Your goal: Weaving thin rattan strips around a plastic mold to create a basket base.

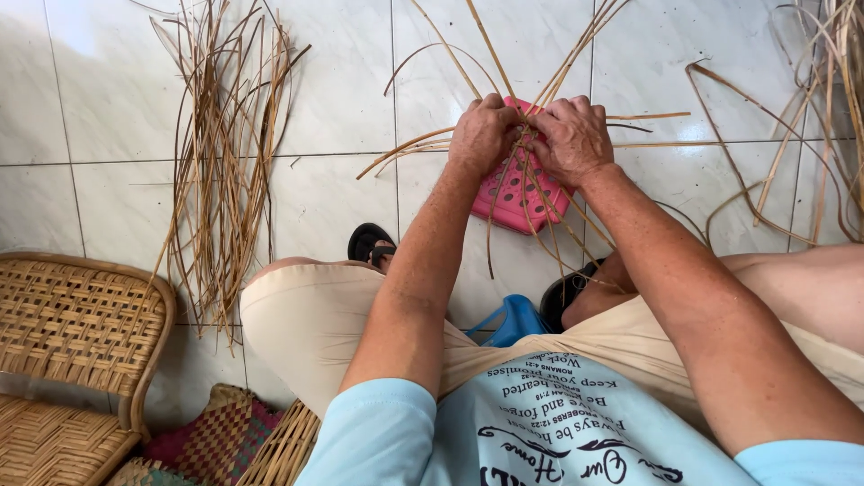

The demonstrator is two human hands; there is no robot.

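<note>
while both fists close on thin cane strips point(540, 193) crossing over a pink perforated plastic stool point(513, 193), the left hand point(481, 135) and right hand point(571, 135) touch knuckle to knuckle. two black sandals point(367, 241) flank it; a loose reed bundle point(220, 162) lies left, beside one woven cane chair point(76, 324).
</note>
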